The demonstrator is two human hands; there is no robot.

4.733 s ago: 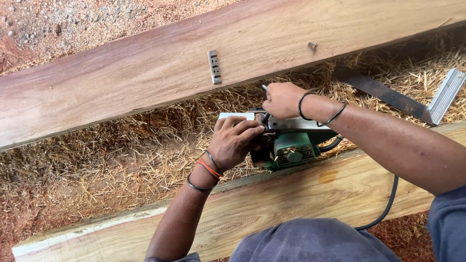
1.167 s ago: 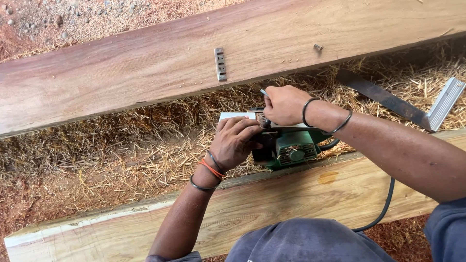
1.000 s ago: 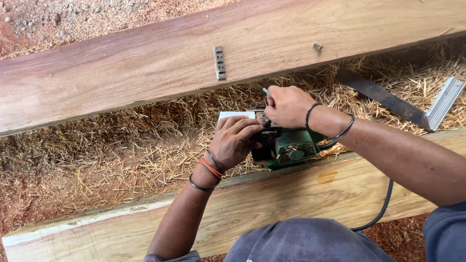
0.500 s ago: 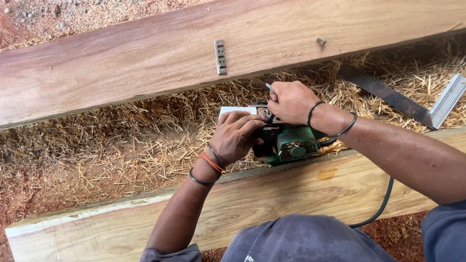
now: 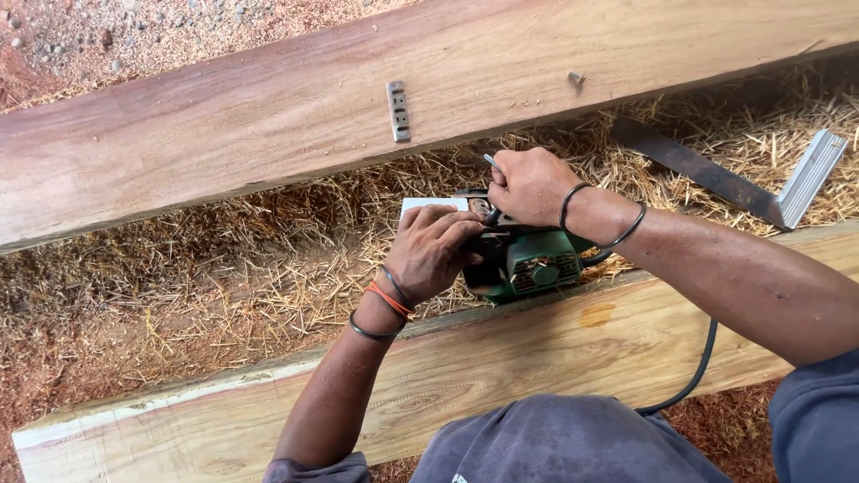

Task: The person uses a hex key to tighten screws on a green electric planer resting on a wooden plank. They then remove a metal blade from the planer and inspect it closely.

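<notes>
A green electric planer (image 5: 528,261) is lying on its side at the far edge of the pale near plank (image 5: 501,358), right around the middle of the view, with its black cord (image 5: 698,376) trailing off toward 5 o'clock. The planer's front end is gripped by the left hand (image 5: 434,250), fingers curled over it. A thin metal tool (image 5: 489,161) is pinched in the right hand (image 5: 530,183), whose closed fist is pressed down on the planer's top; the tool's tip pokes out at 11 o'clock of the fist. Up at 12 o'clock, a small slotted metal strip (image 5: 398,110) and a bolt (image 5: 575,78) are left on the reddish beam (image 5: 224,134). A metal square (image 5: 769,183) is seen at 2 o'clock in the straw-like shavings (image 5: 179,286).
</notes>
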